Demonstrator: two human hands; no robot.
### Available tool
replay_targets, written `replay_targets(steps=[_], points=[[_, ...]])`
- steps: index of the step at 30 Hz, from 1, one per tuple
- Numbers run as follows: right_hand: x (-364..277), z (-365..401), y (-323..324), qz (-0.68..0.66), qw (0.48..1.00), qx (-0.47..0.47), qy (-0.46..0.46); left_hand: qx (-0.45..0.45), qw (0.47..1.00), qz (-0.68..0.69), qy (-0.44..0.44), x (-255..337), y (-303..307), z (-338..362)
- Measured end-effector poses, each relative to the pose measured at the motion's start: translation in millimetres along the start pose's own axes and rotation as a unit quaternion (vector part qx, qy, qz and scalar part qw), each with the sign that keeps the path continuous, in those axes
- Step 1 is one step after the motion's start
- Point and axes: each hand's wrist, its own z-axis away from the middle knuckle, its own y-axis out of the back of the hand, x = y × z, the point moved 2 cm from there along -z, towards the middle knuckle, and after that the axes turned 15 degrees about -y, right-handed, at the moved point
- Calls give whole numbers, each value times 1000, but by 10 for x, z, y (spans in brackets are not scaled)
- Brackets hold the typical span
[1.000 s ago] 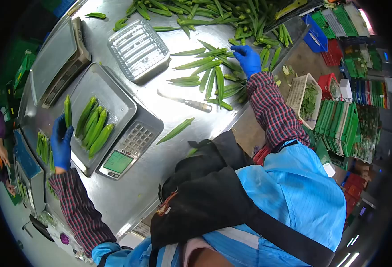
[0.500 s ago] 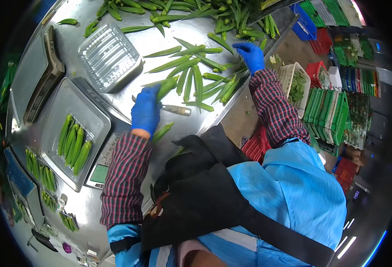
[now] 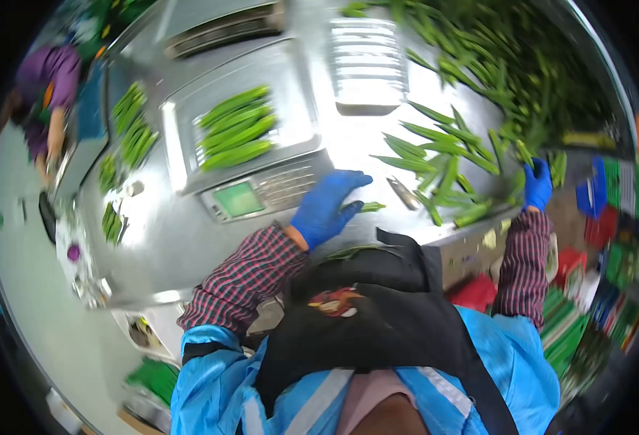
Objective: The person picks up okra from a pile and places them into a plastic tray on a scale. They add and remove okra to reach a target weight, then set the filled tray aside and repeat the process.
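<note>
Gloved left hand stretched flat beside a lone okra pod, in front of the scale

The left hand (image 3: 326, 206) lies with its fingers extended and close together, pinching nothing, just off the keypad end of the scale (image 3: 283, 187). A single okra pod (image 3: 368, 208) pokes out at the hand's side away from the scale, its long axis pointing on toward the knife (image 3: 406, 194). The left hand is much the nearer to this pod. The right hand (image 3: 538, 185) is well apart from the scale, among loose okra (image 3: 442, 156), and blur hides its grip.
</note>
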Motion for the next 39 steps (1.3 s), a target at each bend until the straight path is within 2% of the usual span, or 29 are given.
replay_targets(steps=[2, 3, 4, 5, 6, 8, 9, 13, 15, 17, 19, 21, 23, 28, 31, 33, 37, 39], points=[[-681, 37, -103, -231, 965, -121, 28, -14, 994, 73, 77, 19, 139, 261], [-1290, 253, -225, -225, 962, -141, 69, 0, 994, 68, 81, 21, 189, 408], [-1941, 515, -322, -243, 943, -205, 92, 29, 992, 76, 96, -10, 229, 579], [-2391, 815, -492, -222, 945, -197, 135, 60, 992, 85, 73, -229, 175, 805], [-2957, 1119, -593, -178, 939, -193, 222, 66, 989, 96, 94, -286, 218, 917], [-3737, 1586, -965, -241, 892, -257, 284, 92, 983, 115, 110, -282, 342, 1230], [-4103, 1826, -1042, -236, 881, -254, 322, 111, 978, 127, 120, -271, 412, 1357], [-4855, 2262, -1618, -146, 871, -181, 433, 162, 965, 132, 156, -280, 663, 1786], [-4949, 2374, -1746, -86, 885, -182, 421, 157, 965, 141, 158, -324, 811, 1985], [-4939, 2394, -1752, -129, 880, -187, 418, 186, 956, 145, 173, -385, 974, 2134], [-4832, 2317, -1569, -144, 880, -171, 419, 210, 953, 157, 150, -560, 1102, 2257], [-4621, 2147, -1367, -199, 899, -180, 347, 262, 931, 197, 163, -733, 1268, 2329], [-4338, 1938, -1185, -254, 910, -241, 221, 264, 932, 185, 165, -847, 1533, 2271], [-3849, 1689, -600, -363, 901, -216, 98, 329, 928, 117, 134, -979, 2010, 2047], [-3645, 1584, -410, -337, 918, -198, 72, 348, 918, 116, 150, -987, 2106, 1969], [-3610, 1587, -384, -359, 908, -209, 58, 348, 920, 100, 151, -984, 2127, 1902], [-3710, 1717, -477, -360, 896, -259, 26, 342, 923, 100, 145, -1128, 2090, 1776], [-3824, 1780, -734, -336, 890, -304, 56, 332, 920, 124, 165, -1188, 2048, 1612]])
